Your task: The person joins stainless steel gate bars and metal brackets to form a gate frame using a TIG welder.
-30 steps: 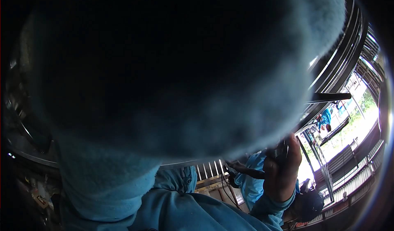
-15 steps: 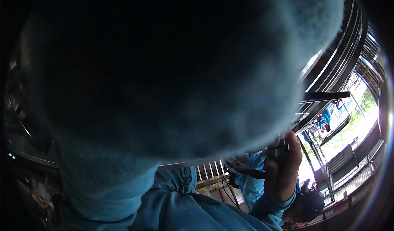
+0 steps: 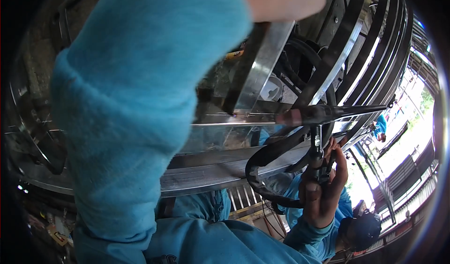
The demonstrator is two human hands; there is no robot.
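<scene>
My left arm, in a light blue sleeve, rises across the left half of the view. Only part of my left hand shows, blurred and cut by the top edge, so its fingers are hidden. At lower right my right hand is closed round the handle of a welding torch. The torch has a long black tapered back end and a pinkish nozzle pointing left. A thick dark cable loops from the torch. Near the nozzle lies a shiny metal bar that meets a long metal rail.
Several parallel metal bars curve along the right. Close by at lower right is a person in blue with a dark cap. Farther off another person in blue appears by the bright open side. Clutter lies at lower left.
My left arm has moved up and off the lens, which it mostly covered before. The torch, its cable and the metal frame now show. My right hand stays at about the same place.
</scene>
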